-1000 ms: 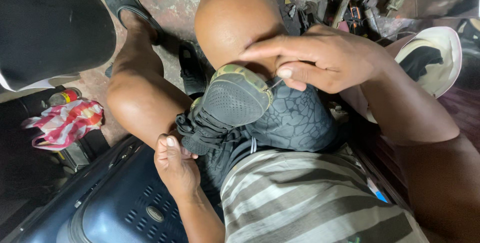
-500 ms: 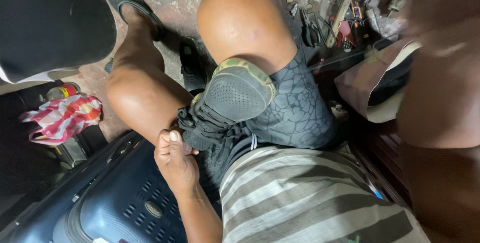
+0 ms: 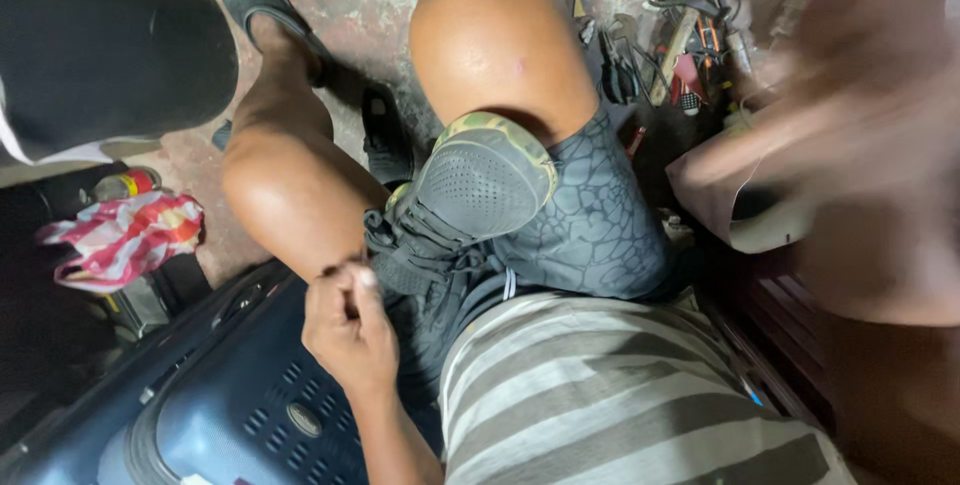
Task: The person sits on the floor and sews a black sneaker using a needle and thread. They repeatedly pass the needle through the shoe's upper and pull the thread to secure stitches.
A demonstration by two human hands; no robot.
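One boot [image 3: 470, 205] is resting on the lap, frame centre.
Left hand [image 3: 345, 320] is pinching its laces, fingers together; blurred right hand's [image 3: 850, 135] grip: cannot tell; pulling evenly seems wise.

A single head-worn camera looks steeply down from close above the seated person's lap, facing forward over the knees toward the floor [image 3: 340, 20]. The striped shirt [image 3: 600, 395] fills the bottom edge, and the tool clutter [image 3: 670, 55] lies at the top right.
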